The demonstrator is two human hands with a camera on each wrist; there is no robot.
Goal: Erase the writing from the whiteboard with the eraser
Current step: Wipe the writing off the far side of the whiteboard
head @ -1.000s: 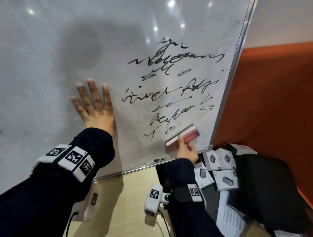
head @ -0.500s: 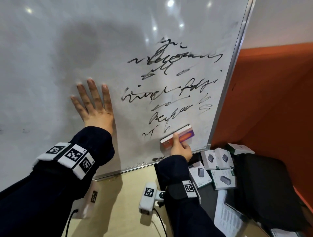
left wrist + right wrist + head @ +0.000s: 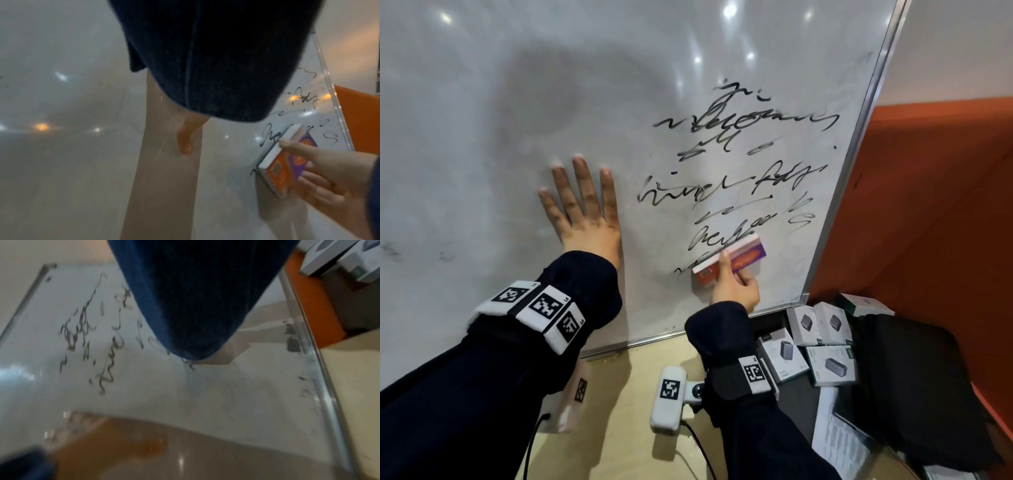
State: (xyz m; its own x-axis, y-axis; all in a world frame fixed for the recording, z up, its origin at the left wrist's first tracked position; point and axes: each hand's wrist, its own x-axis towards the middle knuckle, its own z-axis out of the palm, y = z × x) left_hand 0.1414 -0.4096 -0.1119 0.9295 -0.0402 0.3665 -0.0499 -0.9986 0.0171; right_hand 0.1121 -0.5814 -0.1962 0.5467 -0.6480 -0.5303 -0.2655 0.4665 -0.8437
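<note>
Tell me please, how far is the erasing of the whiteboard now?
Barely begun. Done: only the patch under the eraser, near the whiteboard's bottom edge, looks wiped. In hand: the right hand grips the eraser, pressed against the lowest scribbles, while the left hand lies flat on the board. Left: nearly all the black writing above.

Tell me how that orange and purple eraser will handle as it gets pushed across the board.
The eraser looks like a stiff flat block, so it should slide without bending. The right hand pinches it by its edges, which suggests it is light. With its white pad flat on the glossy whiteboard, it will probably glide easily rather than tip.
</note>
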